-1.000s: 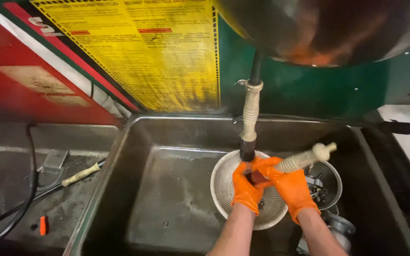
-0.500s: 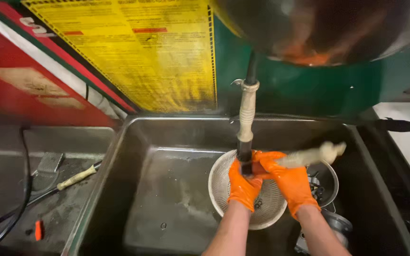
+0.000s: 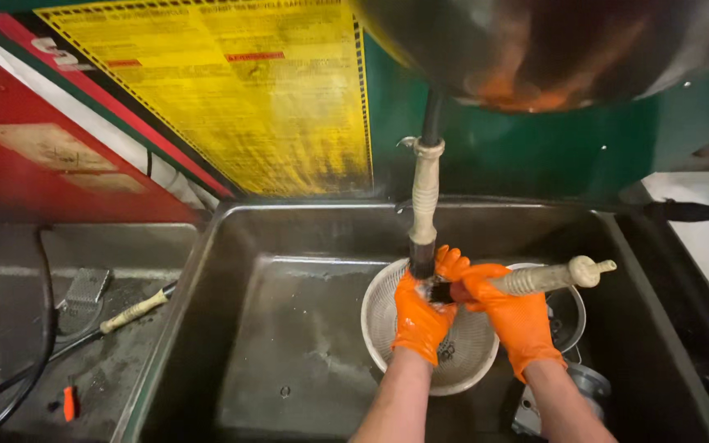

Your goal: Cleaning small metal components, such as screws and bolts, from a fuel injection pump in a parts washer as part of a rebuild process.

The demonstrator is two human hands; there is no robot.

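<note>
Both my hands wear orange gloves and meet over a round white strainer basket [image 3: 387, 328] in a steel sink basin [image 3: 289, 344]. My left hand [image 3: 422, 316] is closed around a small dark part, too hidden to identify, right under the flexible spout [image 3: 424, 205]. My right hand [image 3: 506, 308] grips a pale-handled brush [image 3: 555, 276], its bristles pressed against that part and its handle pointing right.
A second metal strainer [image 3: 568, 316] sits behind my right hand, with metal parts below it. On the left ledge lie a pale-handled tool [image 3: 133, 312], a black cable [image 3: 38, 344] and a small red item [image 3: 68, 404]. A yellow placard [image 3: 240, 90] stands behind the sink.
The brush handle has swung slightly while my hands stay under the spout; the view has shifted a little.
</note>
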